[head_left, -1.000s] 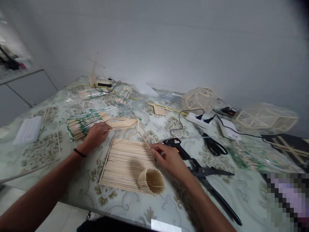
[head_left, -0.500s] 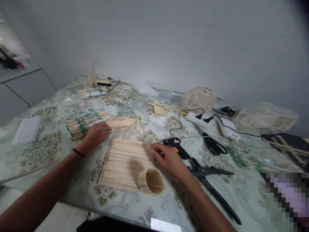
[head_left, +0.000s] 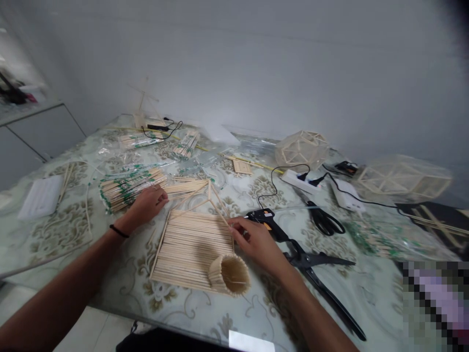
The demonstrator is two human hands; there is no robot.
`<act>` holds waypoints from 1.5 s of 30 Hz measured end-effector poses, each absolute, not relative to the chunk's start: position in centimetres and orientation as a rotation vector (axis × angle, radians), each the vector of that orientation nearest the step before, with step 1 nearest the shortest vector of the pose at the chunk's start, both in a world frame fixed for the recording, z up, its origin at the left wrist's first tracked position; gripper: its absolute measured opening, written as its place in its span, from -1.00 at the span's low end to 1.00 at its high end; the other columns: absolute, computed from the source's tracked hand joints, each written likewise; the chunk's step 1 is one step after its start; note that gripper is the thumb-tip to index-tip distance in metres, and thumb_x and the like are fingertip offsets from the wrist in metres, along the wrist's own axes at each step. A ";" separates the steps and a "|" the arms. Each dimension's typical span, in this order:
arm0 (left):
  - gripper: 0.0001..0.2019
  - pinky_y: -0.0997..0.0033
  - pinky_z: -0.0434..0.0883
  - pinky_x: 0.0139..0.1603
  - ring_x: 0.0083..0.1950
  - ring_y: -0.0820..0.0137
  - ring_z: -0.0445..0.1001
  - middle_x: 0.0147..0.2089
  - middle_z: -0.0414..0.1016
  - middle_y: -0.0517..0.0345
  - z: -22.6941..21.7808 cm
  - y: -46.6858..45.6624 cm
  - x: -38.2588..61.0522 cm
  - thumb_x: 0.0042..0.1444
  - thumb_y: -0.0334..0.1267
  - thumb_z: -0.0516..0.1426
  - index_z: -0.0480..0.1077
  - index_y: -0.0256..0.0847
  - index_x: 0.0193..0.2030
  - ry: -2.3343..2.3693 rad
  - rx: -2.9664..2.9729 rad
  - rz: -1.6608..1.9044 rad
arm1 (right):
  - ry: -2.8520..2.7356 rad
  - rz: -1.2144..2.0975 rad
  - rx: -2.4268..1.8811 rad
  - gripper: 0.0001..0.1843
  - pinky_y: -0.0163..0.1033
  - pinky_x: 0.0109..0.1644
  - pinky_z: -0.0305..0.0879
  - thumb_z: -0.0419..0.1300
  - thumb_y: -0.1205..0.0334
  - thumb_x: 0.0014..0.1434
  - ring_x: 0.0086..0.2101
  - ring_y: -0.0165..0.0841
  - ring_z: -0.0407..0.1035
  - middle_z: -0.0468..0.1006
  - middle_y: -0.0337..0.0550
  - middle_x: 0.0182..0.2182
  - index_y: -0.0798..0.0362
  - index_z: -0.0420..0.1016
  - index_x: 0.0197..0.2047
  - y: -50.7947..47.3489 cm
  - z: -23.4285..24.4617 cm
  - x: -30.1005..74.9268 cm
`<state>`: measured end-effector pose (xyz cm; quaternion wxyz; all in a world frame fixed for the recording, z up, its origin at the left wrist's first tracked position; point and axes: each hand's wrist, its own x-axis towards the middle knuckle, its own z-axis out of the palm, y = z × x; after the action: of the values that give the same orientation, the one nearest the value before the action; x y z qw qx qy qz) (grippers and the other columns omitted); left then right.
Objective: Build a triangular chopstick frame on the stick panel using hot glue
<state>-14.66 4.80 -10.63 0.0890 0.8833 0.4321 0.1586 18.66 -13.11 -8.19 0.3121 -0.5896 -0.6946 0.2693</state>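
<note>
My right hand [head_left: 252, 237] pinches the right end of a thin triangular frame of wooden sticks [head_left: 219, 211], which stands at the far edge of a flat stick panel [head_left: 190, 252]. A round cup made of upright sticks [head_left: 234, 275] sits on the panel's near right corner. My left hand [head_left: 149, 201] is curled closed beside loose wooden sticks [head_left: 186, 187]; whatever its fingertips hold is hidden. Just behind that hand lies a wrapped bundle of sticks [head_left: 122, 189]. A black glue gun [head_left: 269, 222] lies close to my right hand.
Large black shears [head_left: 315, 269] and black-handled scissors [head_left: 326, 220] lie right of my right forearm. A white power strip [head_left: 300, 181] with cords is behind them. Stick-frame models [head_left: 302, 149] stand by the wall. A white foam-like block [head_left: 40, 197] is at left.
My left hand has shifted very slightly up and back from the loose sticks, its fingers more curled. My right hand and the stick frame stay in place.
</note>
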 end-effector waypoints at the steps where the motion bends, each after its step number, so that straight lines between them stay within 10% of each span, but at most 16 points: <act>1: -0.87 0.26 0.41 -0.09 -0.20 0.25 0.52 -0.29 0.54 0.06 -10.6 4.8 -14.7 0.26 -0.26 0.13 0.50 -0.20 -0.25 1.284 2.630 0.466 | -1.833 0.709 -1.553 -0.76 -0.23 -0.24 0.44 0.11 0.15 0.40 -0.33 -0.28 0.57 0.73 -0.11 -0.25 0.01 0.59 -0.08 -13.1 -8.2 18.7; 45: -0.87 0.17 0.39 0.04 -0.07 0.17 0.48 -0.20 0.50 -0.02 -10.0 4.1 -14.3 0.31 -0.36 0.07 0.44 -0.22 -0.24 1.239 2.683 0.356 | -1.844 0.678 -1.553 -0.76 -0.25 -0.29 0.38 0.11 0.17 0.38 -0.39 -0.29 0.54 0.70 -0.14 -0.34 0.03 0.60 -0.08 -13.1 -8.1 18.6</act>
<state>-14.32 4.10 -10.03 0.0825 0.8982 0.4149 0.1194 18.57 -13.11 -8.10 0.3131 -0.5890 -0.6993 0.2569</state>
